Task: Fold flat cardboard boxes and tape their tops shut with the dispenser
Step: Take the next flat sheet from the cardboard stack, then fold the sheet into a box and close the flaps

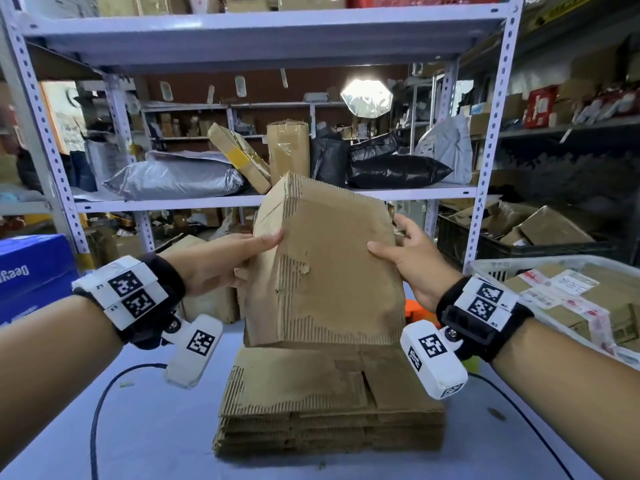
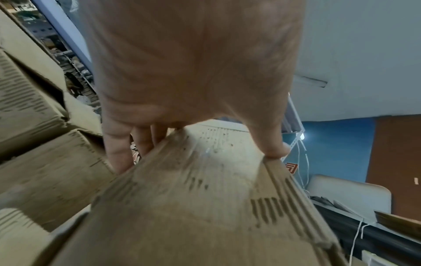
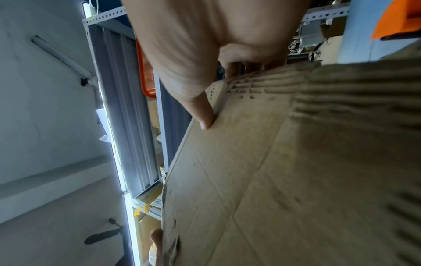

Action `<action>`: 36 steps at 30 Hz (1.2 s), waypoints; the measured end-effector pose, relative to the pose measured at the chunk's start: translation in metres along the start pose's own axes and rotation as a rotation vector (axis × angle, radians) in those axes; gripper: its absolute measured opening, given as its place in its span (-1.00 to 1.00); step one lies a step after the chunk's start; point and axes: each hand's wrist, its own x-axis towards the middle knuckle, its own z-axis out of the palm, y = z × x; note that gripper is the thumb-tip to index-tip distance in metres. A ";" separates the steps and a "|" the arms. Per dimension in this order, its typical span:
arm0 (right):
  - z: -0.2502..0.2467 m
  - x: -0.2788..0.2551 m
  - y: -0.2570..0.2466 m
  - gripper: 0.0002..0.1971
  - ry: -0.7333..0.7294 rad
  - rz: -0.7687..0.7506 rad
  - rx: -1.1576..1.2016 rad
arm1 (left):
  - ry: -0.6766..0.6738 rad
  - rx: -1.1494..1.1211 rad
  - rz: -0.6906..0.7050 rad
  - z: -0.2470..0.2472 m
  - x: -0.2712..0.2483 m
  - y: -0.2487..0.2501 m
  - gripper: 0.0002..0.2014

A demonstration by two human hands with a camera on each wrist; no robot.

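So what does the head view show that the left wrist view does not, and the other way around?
Only the head view shows the right hand holding the box's right side, the stack of flat cardboard boxes on the table, and the metal shelving. Only the left wrist view shows the left fingers curled behind the cardboard and a blue wall. Both show the left hand gripping the worn cardboard box, thumb in front.

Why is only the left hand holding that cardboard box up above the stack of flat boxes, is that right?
Not quite. Both hands hold it: the left hand grips one side of the cardboard box and the right hand pinches the other, as the head view shows. It is indeed held above the stack of flat boxes.
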 end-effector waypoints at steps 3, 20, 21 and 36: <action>0.006 -0.002 -0.003 -0.18 0.026 -0.094 -0.078 | 0.006 0.044 -0.015 0.000 -0.003 0.005 -0.30; -0.005 -0.003 -0.013 0.23 -0.147 -0.039 0.050 | 0.084 -0.165 0.318 0.013 -0.009 0.003 0.21; -0.008 -0.002 -0.015 0.27 -0.194 -0.021 0.080 | 0.056 -0.189 0.333 0.013 -0.008 0.001 0.20; -0.014 -0.015 -0.002 0.23 -0.364 -0.190 -0.183 | -0.068 -0.037 0.320 0.009 0.011 -0.034 0.05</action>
